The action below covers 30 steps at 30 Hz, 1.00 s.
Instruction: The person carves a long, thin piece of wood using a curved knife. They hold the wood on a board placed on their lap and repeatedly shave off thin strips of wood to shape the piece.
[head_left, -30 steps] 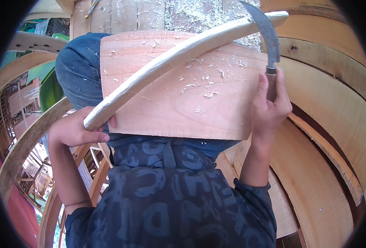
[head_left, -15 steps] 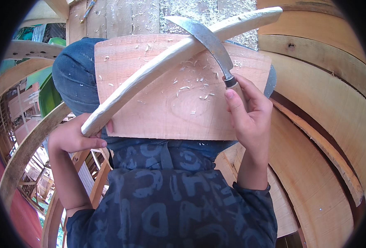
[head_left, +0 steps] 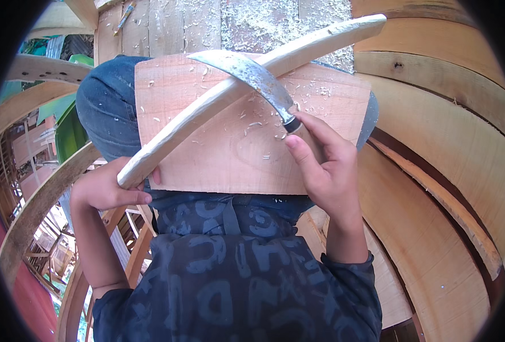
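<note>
A long, slightly curved pale wooden stick (head_left: 198, 117) slants from lower left to upper right over a flat board (head_left: 207, 171) on my lap. My left hand (head_left: 111, 185) is closed round the stick's near end. In my right hand (head_left: 329, 162) is the handle of a sickle (head_left: 252, 77), its curved metal blade lying across the stick near the middle and pointing to the upper left. A dark collar joins blade and handle. Much of the handle is hidden by my fingers. Small curled shavings (head_left: 252, 124) are scattered on the board.
Beyond my knees, the plank floor (head_left: 195, 28) carries many wood shavings (head_left: 275, 23) and a thin pencil-like object (head_left: 125, 18). Curved wooden planks (head_left: 423, 239) rise along the right. Bent wooden ribs (head_left: 36, 199) stand at the left, with gaps between them.
My right hand has drawn the sickle left and slightly nearer, so the blade crosses the stick lower down. The stick and my left hand have shifted slightly.
</note>
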### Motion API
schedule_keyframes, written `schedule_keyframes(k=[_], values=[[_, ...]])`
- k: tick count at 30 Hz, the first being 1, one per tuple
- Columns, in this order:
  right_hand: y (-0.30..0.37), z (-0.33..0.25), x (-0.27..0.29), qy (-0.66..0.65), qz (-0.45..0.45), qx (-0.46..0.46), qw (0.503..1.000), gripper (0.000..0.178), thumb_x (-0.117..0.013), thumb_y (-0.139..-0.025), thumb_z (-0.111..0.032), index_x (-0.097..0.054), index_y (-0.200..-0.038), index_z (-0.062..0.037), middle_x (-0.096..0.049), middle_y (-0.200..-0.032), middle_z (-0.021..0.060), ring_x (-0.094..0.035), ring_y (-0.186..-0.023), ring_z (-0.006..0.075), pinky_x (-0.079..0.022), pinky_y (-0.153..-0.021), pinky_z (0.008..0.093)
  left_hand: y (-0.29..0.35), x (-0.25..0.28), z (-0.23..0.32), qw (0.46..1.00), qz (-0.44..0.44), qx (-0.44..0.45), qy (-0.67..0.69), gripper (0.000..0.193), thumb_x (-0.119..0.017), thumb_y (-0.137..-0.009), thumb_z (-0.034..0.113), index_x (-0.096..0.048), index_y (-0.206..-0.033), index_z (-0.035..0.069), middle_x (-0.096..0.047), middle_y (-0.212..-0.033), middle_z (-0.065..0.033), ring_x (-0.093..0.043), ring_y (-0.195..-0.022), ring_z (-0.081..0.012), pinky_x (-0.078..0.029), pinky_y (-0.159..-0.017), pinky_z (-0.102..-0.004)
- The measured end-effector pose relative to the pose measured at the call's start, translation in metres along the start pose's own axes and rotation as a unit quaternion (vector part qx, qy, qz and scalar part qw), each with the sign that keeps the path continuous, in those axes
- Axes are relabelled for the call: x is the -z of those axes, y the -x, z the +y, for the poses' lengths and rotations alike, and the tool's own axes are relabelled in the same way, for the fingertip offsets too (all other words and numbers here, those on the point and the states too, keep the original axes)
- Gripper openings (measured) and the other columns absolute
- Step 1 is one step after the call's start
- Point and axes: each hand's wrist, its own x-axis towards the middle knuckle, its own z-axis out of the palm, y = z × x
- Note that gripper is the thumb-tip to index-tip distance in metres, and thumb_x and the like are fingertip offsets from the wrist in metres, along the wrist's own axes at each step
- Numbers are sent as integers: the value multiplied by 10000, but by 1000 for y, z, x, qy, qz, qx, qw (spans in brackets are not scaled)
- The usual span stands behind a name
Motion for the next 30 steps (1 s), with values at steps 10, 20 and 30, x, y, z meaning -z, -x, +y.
schedule_keyframes(k=[10,20,30], values=[[-24,12,27,-78,54,-124,988,281,-590,-952,-125,-610,-1157,66,-512,-715,-53,-426,-576,-4,-304,-482,157,4,-6,-2,1000,8,-5,-8,363,-785,-734,206,-612,-1020,65,-559,-714,-17,-538,-661,-120,-438,-624,-283],[-22,26,20,229,187,113,949,304,-652,-907,-124,-613,-1133,75,-662,-830,60,-593,-749,90,-476,-624,276,-5,-4,-6,999,-2,-46,10,361,-787,-742,190,-609,-1031,67,-525,-709,17,-504,-648,-88,-418,-599,-263],[-7,-12,19,-101,-3,-140,985,291,-684,-870,-105,-629,-1100,66,-689,-886,100,-618,-826,107,-483,-768,245,-5,-5,-5,999,1,-35,41,375,-798,-734,220,-619,-1024,64,-551,-728,14,-520,-664,-87,-424,-615,-259]])
